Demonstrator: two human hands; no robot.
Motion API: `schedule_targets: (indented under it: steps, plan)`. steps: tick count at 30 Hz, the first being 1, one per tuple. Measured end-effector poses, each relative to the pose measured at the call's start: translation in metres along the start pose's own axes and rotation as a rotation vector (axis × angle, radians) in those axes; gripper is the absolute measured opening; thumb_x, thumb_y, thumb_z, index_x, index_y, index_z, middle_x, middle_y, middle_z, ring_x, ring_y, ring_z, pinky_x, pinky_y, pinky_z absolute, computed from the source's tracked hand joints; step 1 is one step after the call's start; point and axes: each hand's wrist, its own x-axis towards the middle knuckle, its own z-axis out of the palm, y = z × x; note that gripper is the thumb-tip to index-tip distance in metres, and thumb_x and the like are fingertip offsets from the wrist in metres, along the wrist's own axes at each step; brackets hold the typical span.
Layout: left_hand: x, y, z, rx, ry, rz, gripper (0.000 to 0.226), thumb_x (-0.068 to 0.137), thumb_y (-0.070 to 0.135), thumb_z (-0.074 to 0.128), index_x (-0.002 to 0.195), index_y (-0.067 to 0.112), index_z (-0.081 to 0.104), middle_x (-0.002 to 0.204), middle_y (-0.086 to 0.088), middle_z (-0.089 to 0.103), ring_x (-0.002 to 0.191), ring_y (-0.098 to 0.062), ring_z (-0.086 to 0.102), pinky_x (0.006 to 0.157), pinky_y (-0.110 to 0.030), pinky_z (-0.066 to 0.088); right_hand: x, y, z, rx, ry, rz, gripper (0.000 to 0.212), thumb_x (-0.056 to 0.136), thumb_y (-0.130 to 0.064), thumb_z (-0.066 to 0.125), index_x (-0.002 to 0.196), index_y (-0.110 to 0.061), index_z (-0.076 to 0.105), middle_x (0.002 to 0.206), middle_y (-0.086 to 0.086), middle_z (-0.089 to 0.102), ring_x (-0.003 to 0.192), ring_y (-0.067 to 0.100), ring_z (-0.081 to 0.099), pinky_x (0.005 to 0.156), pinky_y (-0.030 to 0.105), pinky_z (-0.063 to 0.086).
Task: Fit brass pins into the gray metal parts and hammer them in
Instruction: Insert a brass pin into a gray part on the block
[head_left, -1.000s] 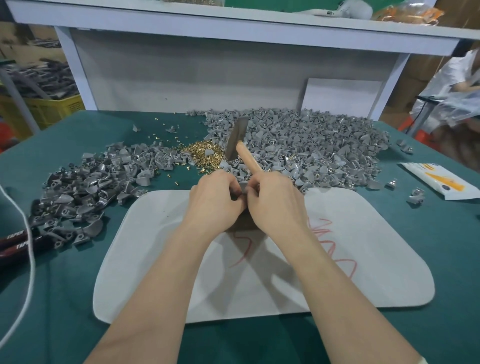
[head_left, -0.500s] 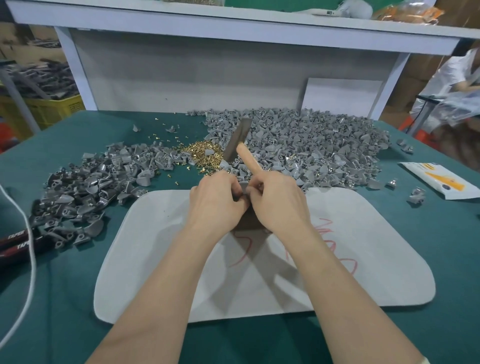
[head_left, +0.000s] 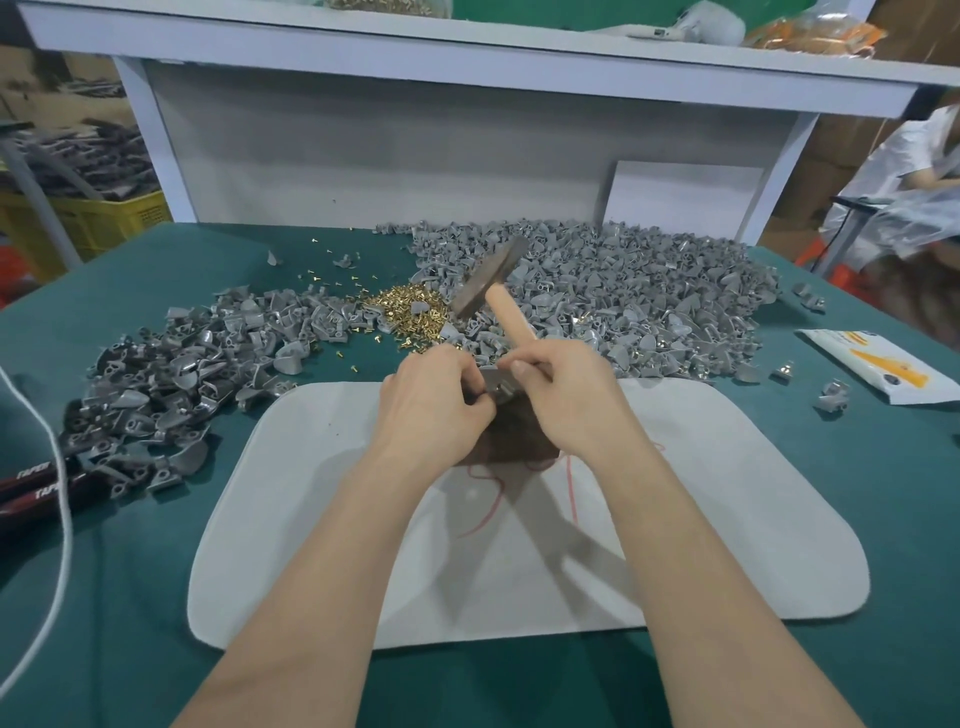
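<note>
Green tabletop (head_left: 218, 260): left hand (head_left: 434, 402) pinches gray part (head_left: 491, 378), right hand (head_left: 569, 402) grips hammer (head_left: 496, 288); crowded fingers (head_left: 519, 370) risk hammer strike.

I log both bare forearms reaching in from the near edge and converging at centre, wrists straight, hands nearly touching. Left hand (head_left: 434, 397): knuckles up, fingers curled, pinching a gray part (head_left: 490, 375). Right hand (head_left: 569, 400): back of hand up, fingers wrapped round the hammer handle (head_left: 511, 317).
</note>
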Motion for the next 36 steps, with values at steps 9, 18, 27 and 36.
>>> schedule_targets:
  steps: [9, 18, 27, 36]
  plan:
    - [0.0, 0.0, 0.0, -0.004, 0.004, -0.005, 0.03, 0.079, 0.018, 0.066, 0.058, 0.028, 0.047, 0.081, 0.004, 0.058, 0.092, -0.025, 0.058, 0.085, -0.041, 0.047, -0.001, 0.002, 0.002, -0.008, 0.025, 0.006, 0.007, 0.084, -0.024, 0.067, 0.085, -0.028, 0.072, 0.09, -0.002, 0.071, 0.088, 0.016, 0.063, 0.078, 0.026, 0.046]
    - [0.001, -0.001, 0.001, -0.019, 0.005, 0.014, 0.019, 0.079, 0.02, 0.066, 0.067, 0.023, 0.053, 0.084, 0.001, 0.061, 0.091, -0.027, 0.058, 0.082, -0.041, 0.048, -0.004, -0.004, 0.006, -0.193, 0.048, -0.063, 0.008, 0.087, -0.023, 0.061, 0.087, -0.024, 0.069, 0.084, -0.001, 0.059, 0.088, 0.025, 0.059, 0.075, 0.032, 0.047]
    - [0.001, -0.001, 0.001, -0.006, 0.007, 0.013, 0.021, 0.078, 0.02, 0.066, 0.065, 0.024, 0.051, 0.082, 0.002, 0.059, 0.09, -0.026, 0.057, 0.082, -0.039, 0.047, -0.006, -0.006, 0.006, -0.214, 0.052, -0.062, 0.009, 0.089, -0.024, 0.058, 0.091, -0.023, 0.066, 0.094, 0.004, 0.061, 0.09, 0.026, 0.058, 0.077, 0.035, 0.048]
    - [0.002, -0.001, 0.003, 0.0, 0.01, 0.036, 0.013, 0.081, 0.021, 0.067, 0.073, 0.017, 0.058, 0.087, -0.002, 0.063, 0.088, -0.027, 0.058, 0.08, -0.037, 0.048, -0.006, -0.005, 0.008, -0.268, 0.043, -0.073, 0.009, 0.092, -0.025, 0.055, 0.094, -0.024, 0.064, 0.094, 0.004, 0.055, 0.091, 0.027, 0.056, 0.073, 0.029, 0.038]
